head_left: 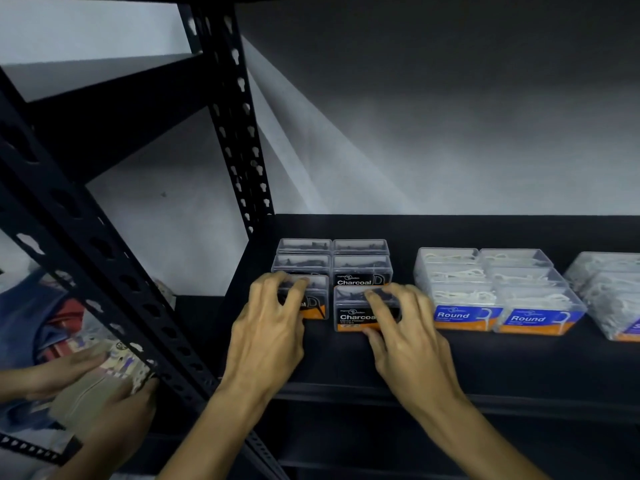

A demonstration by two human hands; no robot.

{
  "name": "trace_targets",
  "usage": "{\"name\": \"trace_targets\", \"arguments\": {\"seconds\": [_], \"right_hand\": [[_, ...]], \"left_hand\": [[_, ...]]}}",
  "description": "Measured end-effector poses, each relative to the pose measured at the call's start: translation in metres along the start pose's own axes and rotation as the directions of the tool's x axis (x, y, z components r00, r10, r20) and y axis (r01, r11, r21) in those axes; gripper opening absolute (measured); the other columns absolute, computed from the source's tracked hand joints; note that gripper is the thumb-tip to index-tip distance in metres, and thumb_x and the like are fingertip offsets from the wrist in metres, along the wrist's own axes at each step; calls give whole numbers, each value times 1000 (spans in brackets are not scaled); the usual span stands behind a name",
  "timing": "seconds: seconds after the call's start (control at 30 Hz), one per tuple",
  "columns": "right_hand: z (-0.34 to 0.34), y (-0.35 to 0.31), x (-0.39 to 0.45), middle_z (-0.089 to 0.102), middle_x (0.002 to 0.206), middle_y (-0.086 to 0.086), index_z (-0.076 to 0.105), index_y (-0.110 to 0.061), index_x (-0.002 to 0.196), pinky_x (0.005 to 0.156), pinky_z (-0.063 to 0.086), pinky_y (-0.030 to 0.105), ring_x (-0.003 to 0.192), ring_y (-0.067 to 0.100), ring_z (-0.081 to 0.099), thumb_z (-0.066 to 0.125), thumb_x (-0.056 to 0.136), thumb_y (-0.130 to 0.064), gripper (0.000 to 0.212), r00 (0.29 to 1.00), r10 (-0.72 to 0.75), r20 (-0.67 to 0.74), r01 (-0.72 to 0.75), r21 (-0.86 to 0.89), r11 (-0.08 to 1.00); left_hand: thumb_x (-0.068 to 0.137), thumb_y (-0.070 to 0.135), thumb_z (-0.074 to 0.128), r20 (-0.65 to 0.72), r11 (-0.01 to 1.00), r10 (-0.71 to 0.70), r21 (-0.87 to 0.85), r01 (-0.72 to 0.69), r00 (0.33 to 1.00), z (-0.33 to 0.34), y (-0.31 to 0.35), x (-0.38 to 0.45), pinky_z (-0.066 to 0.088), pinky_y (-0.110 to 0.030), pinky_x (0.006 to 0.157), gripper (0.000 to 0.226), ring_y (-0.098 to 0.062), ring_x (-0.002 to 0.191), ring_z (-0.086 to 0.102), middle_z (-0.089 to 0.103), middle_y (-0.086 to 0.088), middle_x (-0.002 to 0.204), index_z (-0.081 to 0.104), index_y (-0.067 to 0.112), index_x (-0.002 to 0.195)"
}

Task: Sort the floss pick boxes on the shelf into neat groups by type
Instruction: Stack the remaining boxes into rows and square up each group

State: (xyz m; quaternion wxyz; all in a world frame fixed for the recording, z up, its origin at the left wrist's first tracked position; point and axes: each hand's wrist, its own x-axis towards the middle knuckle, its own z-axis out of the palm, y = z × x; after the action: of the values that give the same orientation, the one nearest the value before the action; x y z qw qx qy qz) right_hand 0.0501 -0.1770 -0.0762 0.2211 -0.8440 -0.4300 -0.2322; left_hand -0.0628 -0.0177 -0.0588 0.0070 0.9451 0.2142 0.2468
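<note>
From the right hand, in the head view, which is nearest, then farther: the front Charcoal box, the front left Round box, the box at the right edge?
1. Front Charcoal box, under the right hand.
2. Front left Round box, just right of it.
3. Box at the right edge, farthest right.

Off to the left of the hands, beyond the slanting black perforated upright, another person's two hands clutch a beige packet with a printed pattern. Behind them sits a blur of blue and red fabric. Above and ahead rises a pale grey wall.
</note>
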Motion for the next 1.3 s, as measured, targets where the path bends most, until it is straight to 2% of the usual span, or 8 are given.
{"name": "trace_targets", "arguments": {"seconds": [0.4,0.6,0.73,0.93,1.03,1.13,1.23,1.3], "right_hand": [[10,-2,11,52,120,13,59,-10,120,63,55,28,117,26,42,82,67,-17,58,999,40,-2,-40,-30,999],[15,-2,15,55,119,14,56,-5,122,79,53,30,116,26,45,82,67,-14,62,999,39,-29,-40,-11,999],[15,-2,16,53,121,14,55,-5,122,76,54,28,114,27,50,82,67,-15,63,999,44,-21,-44,-8,999],[13,-6,16,48,128,16,54,-5,125,76,54,30,119,30,48,79,70,-18,62,997,77,-12,-77,-4,997],[11,-7,16,39,137,20,48,-3,129,93,48,37,129,34,38,75,71,-17,66,997,81,-10,-80,63,995],[11,-6,21,24,149,15,33,-8,141,106,29,29,140,28,24,74,69,-16,83,979,200,45,-205,243,948],[10,-5,31,14,155,6,16,-13,148,112,14,20,144,18,12,73,68,-11,98,933,323,162,-360,470,806],[7,-3,38,15,155,1,8,-16,150,110,15,18,143,14,14,73,69,-10,103,885,371,280,-465,555,690]], "left_hand": [[65,12,86,-18,1000,-12,8,12,1000,4,1,6,55,-30,53,64,-22,113,43,53,-11,121,58,11,123],[64,12,86,-29,1000,-8,10,8,1000,5,0,6,56,-33,55,65,-22,114,43,52,-10,122,58,11,122],[64,14,86,-19,1000,-10,9,10,1000,3,0,7,57,-35,58,67,-23,117,43,51,-10,124,57,12,124],[69,16,77,-35,960,-141,-249,128,989,-2,3,5,44,-30,89,93,-18,134,33,34,-2,145,26,16,147],[66,12,75,135,802,-307,-496,332,942,-5,0,17,34,-29,105,114,-15,143,23,21,3,156,4,27,153],[64,7,74,345,673,-329,-567,474,879,-9,-7,36,32,-39,116,122,-17,146,23,15,2,161,-6,34,153],[70,-2,69,464,605,-337,-560,566,819,-15,-11,50,32,-34,115,119,-18,144,28,14,4,162,-10,28,154],[70,-5,64,510,580,-343,-546,605,789,-17,-13,56,42,-27,103,115,-18,137,38,21,4,160,-6,26,155]]}}
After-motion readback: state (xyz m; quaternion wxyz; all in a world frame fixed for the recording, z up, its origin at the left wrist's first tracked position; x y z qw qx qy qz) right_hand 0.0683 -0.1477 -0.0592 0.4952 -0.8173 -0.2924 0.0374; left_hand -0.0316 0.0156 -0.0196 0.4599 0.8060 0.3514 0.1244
